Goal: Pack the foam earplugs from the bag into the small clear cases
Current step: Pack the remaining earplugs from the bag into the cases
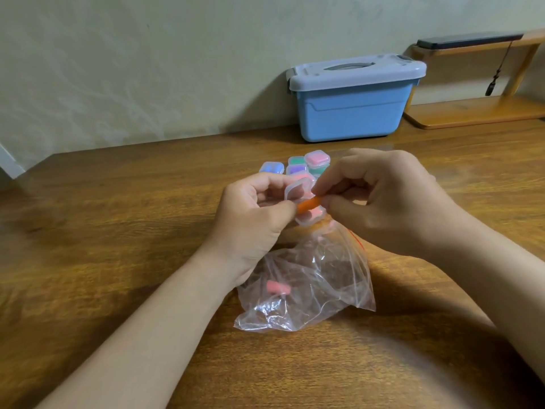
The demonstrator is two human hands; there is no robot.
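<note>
Two forearms are stretched in from the near edge of the desk, and between them the clear bag is lying crumpled, with one pink earplug seen inside it. On the left, the left grip is curled round a small open case: lid tipped up on the far side, base held just above the bag's mouth. Across the opening an orange earplug is laid, pinched at its right end between thumb and forefinger of the right grip. Something pink seems to be seated in the base already.

Now for the step: the plug would best be squeezed slim, turned to lie alongside its mate and pressed below the rim, so that no foam is caught when the lid is snapped. The case should be kept level throughout.

Beyond the hands, filled cases are clustered. At the far right, a blue lidded box is stood against the wall.
</note>
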